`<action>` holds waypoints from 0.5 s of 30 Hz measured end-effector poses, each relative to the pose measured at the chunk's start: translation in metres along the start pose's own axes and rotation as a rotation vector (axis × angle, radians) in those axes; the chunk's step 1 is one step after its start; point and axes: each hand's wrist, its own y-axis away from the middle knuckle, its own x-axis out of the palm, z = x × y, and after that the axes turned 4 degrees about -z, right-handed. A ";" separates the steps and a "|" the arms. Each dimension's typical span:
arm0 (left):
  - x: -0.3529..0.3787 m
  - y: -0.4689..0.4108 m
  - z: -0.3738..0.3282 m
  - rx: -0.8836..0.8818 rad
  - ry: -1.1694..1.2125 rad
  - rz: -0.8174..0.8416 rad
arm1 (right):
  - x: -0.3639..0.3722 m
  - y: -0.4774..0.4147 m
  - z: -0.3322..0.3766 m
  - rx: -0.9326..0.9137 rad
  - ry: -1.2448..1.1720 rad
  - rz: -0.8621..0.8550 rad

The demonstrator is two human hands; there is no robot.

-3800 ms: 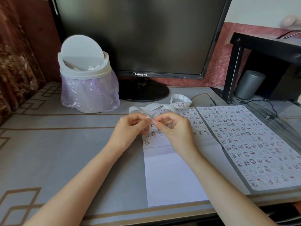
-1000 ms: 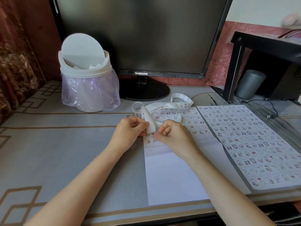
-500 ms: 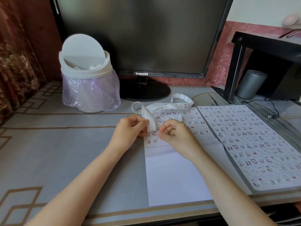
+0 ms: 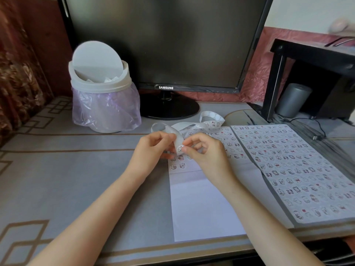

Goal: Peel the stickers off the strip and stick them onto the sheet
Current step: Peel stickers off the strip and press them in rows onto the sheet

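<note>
Gripping the strip (image 4: 177,139) in the left hand (image 4: 153,145), just above the sheet (image 4: 203,208). Pinching a sticker (image 4: 180,149) at the strip's lower end between thumb and forefinger of the right hand (image 4: 205,152). Behind the hands, the rest of the strip curling in loops on the table (image 4: 57,169). On the sheet, stickers in the top rows only, blank below. Just right of it, a second sheet (image 4: 297,169) covered in stickers. Farther back, a monitor (image 4: 163,39), and left of it a white bin (image 4: 99,81) with a purple bag (image 4: 107,110).
</note>
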 end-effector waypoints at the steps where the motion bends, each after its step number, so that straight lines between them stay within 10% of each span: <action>1: 0.000 0.000 0.000 -0.007 -0.003 0.009 | 0.000 0.000 0.000 0.000 -0.011 -0.011; 15: 0.001 0.004 -0.002 0.007 -0.083 0.065 | -0.002 0.001 0.001 -0.016 0.022 -0.032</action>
